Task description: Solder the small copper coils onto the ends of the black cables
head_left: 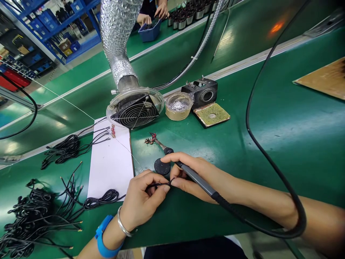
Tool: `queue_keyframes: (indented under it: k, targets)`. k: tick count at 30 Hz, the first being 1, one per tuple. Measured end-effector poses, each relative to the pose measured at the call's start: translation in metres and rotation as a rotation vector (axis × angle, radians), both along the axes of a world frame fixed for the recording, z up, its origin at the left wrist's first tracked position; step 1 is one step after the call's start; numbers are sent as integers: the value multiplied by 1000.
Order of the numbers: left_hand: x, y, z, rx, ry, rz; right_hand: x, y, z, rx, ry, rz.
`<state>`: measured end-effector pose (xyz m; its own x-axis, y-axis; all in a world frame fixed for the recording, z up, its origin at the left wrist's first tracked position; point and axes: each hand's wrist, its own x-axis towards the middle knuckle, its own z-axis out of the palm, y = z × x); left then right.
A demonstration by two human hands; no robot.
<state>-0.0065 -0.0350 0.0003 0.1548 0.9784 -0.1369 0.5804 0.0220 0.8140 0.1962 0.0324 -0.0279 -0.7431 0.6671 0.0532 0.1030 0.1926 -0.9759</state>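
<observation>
My left hand (144,196) pinches the end of a thin black cable (107,197) that trails left over the green table. My right hand (192,176) is closed round a soldering iron (188,172), whose tip points up-left toward a small red and black component (151,139). The right fingertips also touch the cable end where both hands meet. A black round disc (162,167) lies on the table just above the hands.
A fume extractor fan (135,111) on a foil duct stands behind, beside a solder pot (178,105), an iron holder (201,91) and a sponge (211,114). White paper (110,162) and bundles of black cables (35,212) lie left. Another person's hands (153,14) work far back.
</observation>
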Motion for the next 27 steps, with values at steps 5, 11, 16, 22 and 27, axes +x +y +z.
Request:
queue_keyframes:
  k: [5,11,16,22,27]
  targets:
    - [0,1,2,30,20,-21,-1,-1,1,-25,27,-14]
    - [1,1,3,54,1,-9,-1,-2,4,-44,24,-3]
    - [2,0,1,115,35,-38,-1,-2,5,-7,12,-3]
    - [3,-1,0,268,67,-21,-2,-2,6,-70,17,16]
    - [4,-3,-1,320,58,-8,-4,-4,1,-193,125,0]
